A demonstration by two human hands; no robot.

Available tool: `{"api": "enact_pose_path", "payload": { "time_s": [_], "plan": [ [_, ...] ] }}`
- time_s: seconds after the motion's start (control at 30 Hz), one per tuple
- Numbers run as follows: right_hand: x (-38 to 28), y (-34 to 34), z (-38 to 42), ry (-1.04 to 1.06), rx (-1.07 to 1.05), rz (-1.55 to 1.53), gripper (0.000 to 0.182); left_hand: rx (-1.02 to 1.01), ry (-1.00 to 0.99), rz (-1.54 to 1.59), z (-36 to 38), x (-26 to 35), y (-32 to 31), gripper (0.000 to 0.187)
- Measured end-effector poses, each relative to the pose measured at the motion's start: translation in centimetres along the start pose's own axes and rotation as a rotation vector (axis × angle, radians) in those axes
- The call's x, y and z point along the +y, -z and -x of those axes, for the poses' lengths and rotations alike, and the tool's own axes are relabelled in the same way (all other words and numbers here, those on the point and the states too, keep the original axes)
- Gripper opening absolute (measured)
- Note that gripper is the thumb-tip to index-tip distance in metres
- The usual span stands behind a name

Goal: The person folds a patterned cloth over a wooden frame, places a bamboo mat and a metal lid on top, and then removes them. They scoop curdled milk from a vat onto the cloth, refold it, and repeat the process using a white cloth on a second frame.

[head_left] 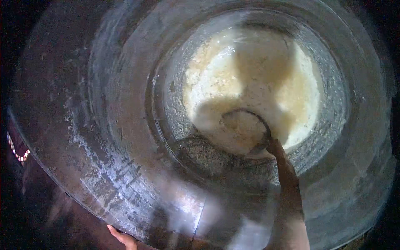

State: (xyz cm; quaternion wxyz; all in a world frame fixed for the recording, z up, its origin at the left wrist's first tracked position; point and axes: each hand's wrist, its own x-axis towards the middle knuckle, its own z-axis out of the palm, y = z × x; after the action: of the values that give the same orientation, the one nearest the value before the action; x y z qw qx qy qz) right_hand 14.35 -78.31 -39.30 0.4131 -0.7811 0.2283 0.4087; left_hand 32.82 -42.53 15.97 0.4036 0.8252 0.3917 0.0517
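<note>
A deep metal vat [121, 83] fills the head view, with a pale, cloudy, yellowish liquid [221, 79] at its bottom. My right arm reaches far down into it. The fingers of my right hand [273, 146] are closed on the side of a round, dark-rimmed bowl [243, 131]. That bowl sits low at the near side of the liquid, and what looks like the same pale liquid shows inside its rim. At the lower left, my left hand [125, 240] lies against the vat's rim with a finger stretched out along it; its other fingers are hidden.
The vat's inner wall has ring-shaped ridges, whitish streaks and a rough, speckled band around the liquid. Its curved rim [54, 178] runs along the lower left. A string of bright beads [18, 157] hangs outside the vat. Dark shadows fall across the liquid.
</note>
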Motion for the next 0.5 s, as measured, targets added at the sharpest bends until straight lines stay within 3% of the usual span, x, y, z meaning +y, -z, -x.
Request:
{"api": "enact_pose_path", "payload": {
  "time_s": [0.03,0.1,0.17,0.2,0.23,0.3,0.33,0.37,0.4,0.43,0.47,0.5],
  "plan": [
    [1.0,-0.3,-0.4,0.023,0.006,0.013,0.036,-0.005,-0.032,-0.042,0.2,-0.6,0.4,0.067],
    [2.8,-0.8,-0.3,0.412,-0.008,0.131,0.042,-0.015,-0.035,-0.001,0.5,-1.4,0.3,0.064],
    [5.2,-3.5,-0.6,0.307,-0.196,-0.366,0.045,-0.061,-0.102,-0.077,0.2,-2.2,1.9,0.058],
    [3.4,-2.8,-0.1,0.39,-0.281,-0.089,0.043,-0.024,-0.175,-0.162,-0.4,-3.4,3.6,0.056],
    [2.1,-1.5,0.6,0.455,-0.353,0.21,0.042,-0.094,-0.075,-0.124,0.0,-3.4,3.0,0.056],
    [0.4,-0.2,3.9,0.703,-0.175,0.274,0.036,-0.211,0.053,-0.114,0.7,-2.6,1.7,0.057],
    [5.4,-4.7,2.3,0.752,-0.188,0.33,0.043,-0.319,0.123,0.285,-0.7,-5.9,3.0,0.055],
    [10.5,-9.3,0.8,0.803,-0.2,0.385,0.05,-0.289,-0.374,-0.404,-1.5,-9.8,5.9,0.053],
    [4.7,-3.8,4.8,0.756,-0.228,0.324,0.05,-0.157,-0.718,-0.526,-1.5,-10.5,4.0,0.059],
    [2.1,-1.4,7.2,0.744,-0.23,0.304,0.049,-0.413,0.0,0.073,0.0,-3.8,-0.8,0.049],
    [-0.1,1.1,9.6,0.747,-0.223,0.297,0.049,-0.245,-0.097,-0.267,0.1,-4.2,-1.0,0.048],
    [-1.9,3.0,11.8,0.759,-0.212,0.286,0.048,-0.269,-0.16,-0.282,-0.2,-4.7,-1.5,0.045]
  ]
}}
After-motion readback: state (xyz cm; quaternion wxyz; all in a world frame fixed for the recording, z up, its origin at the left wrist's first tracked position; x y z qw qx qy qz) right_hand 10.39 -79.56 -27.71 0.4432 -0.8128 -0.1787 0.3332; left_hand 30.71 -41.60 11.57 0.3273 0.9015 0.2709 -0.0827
